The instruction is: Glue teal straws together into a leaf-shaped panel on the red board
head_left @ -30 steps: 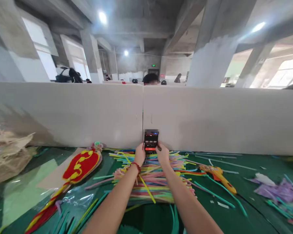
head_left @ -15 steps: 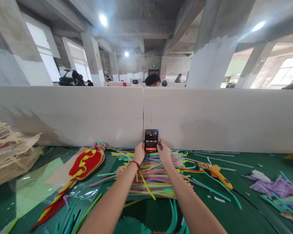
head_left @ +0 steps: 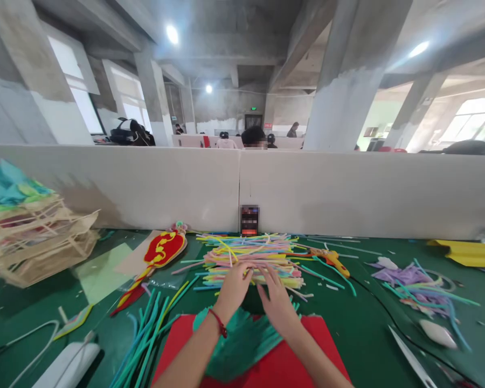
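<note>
My left hand point(head_left: 235, 285) is over the near edge of a pile of pastel pipe cleaners point(head_left: 253, 249), its fingers loosely stretched out and holding nothing I can see. Beside it, my right hand point(head_left: 278, 303) is open, thumb and fingers apart, with the fingertips at the same pile. Beneath my forearms, a teal-green fluffy piece point(head_left: 236, 350) lies on a red sheet point(head_left: 321, 339). A phone point(head_left: 249, 221) leans upright against the partition behind the pile, apart from both hands.
A white partition point(head_left: 145, 178) closes off the table's back. Left are a red-and-yellow tasselled ornament point(head_left: 164, 248), green pipe cleaners point(head_left: 149, 328) and a wooden-framed model point(head_left: 36, 242). Right are an orange glue gun point(head_left: 335, 262) with its cord, purple scraps point(head_left: 406, 280) and scissors point(head_left: 412, 358).
Both hands have let go of the phone, which now stands against the partition. They have drawn back toward me to the pipe cleaners. The view has shifted, showing the red sheet.
</note>
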A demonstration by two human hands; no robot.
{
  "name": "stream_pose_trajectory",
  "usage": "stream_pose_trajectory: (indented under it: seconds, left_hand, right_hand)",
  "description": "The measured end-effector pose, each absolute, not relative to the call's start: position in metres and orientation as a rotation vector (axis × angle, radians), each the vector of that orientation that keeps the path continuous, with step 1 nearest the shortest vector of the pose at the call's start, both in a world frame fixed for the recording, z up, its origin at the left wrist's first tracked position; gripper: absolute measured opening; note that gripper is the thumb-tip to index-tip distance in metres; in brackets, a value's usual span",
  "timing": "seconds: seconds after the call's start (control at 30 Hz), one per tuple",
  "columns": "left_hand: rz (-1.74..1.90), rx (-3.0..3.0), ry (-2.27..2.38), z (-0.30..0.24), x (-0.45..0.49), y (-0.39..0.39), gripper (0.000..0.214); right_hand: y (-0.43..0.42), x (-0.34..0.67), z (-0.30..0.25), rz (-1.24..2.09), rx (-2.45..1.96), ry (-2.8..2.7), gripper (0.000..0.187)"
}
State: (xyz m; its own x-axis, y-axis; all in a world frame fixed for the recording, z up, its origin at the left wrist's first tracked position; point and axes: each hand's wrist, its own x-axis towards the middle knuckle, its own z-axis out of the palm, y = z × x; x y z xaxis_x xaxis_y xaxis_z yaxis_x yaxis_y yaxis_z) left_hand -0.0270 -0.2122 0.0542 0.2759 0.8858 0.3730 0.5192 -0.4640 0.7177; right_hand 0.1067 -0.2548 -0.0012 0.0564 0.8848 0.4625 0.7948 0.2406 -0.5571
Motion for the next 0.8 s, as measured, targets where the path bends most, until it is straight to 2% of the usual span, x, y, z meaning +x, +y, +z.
stream_pose_trajectory:
  seconds: [0.13, 0.33, 0.53, 0.8]
  left_hand:
    - [0.801, 2.203, 1.356, 0.048, -0.035, -0.272, 0.036]
    - [0.254, 2.38, 1.572, 0.022, -0.052, -0.338, 0.06]
    - [0.353, 2.518, 1.591, -0.005, -0.054, -0.344, 0.051]
    - [0.406, 2.589, 1.472, -0.001, -0.051, -0.336, 0.048]
  right_hand:
    - [-0.322, 0.086, -0.031, -0.049, -1.921, -1.744, 0.05]
    - [-0.353, 0.095, -0.041, -0.153, -2.055, -1.809, 0.053]
    - [-0.342, 0.108, -0.036, -0.12, -1.981, -1.872, 0.054]
    - [-0.339, 0.114, -0.038, -0.124, -1.946, -1.795, 0.054]
